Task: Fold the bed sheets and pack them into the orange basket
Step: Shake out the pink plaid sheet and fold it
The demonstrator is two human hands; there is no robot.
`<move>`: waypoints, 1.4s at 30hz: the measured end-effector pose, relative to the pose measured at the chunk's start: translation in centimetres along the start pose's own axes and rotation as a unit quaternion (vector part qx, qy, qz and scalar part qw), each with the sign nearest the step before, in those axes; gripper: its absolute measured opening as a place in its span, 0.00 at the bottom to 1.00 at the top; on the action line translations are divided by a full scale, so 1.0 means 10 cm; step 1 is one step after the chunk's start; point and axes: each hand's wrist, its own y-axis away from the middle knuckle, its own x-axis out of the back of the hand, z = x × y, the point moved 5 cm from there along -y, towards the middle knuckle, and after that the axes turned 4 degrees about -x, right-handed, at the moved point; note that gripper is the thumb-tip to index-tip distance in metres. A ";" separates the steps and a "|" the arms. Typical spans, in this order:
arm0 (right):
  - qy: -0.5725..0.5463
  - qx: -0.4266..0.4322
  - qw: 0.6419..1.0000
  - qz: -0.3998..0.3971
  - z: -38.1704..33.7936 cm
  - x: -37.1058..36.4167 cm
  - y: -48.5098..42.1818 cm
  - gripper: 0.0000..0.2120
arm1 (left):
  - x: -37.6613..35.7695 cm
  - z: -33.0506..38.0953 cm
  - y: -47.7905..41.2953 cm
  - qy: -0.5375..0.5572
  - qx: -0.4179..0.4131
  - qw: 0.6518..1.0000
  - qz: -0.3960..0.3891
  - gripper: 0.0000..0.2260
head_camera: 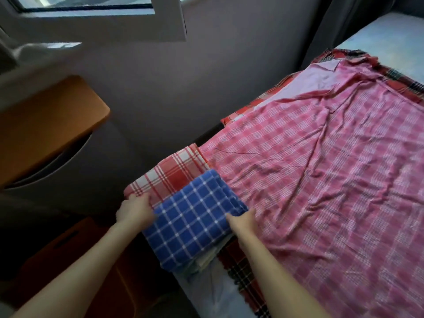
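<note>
- left hand (pixel 134 211): fingers curled on the left edge of the folded blue checked sheet (pixel 195 216), thumb on the red plaid sheet (pixel 169 173) beneath it
- right hand (pixel 241 222): pinches the blue sheet's right edge, fingertips hidden
- stack sits at the bed's near-left corner, beside the spread pink checked sheet (pixel 321 180)
- orange basket (pixel 52 255): on the floor, lower left, dim

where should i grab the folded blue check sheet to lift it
By its two long side edges, one hand from each side, fingers slid underneath. The folded blue check sheet lies flat on the red plaid sheet, with loose layer ends at its near end; lifting there would likely unfold it.
</note>
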 end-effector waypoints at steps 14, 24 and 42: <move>0.279 0.163 0.946 0.032 -0.99 0.34 -0.42 0.23 | 0.63 1.17 -1.29 0.062 -0.228 0.950 0.202 0.09; 0.464 -0.030 0.880 0.095 -0.58 1.23 -1.88 0.51 | 0.55 1.72 -2.39 0.047 -0.191 0.973 0.121 0.10; 0.447 -0.100 0.889 0.008 -0.22 1.30 -2.69 0.57 | 0.30 2.38 -3.17 0.036 -0.142 0.986 -0.076 0.11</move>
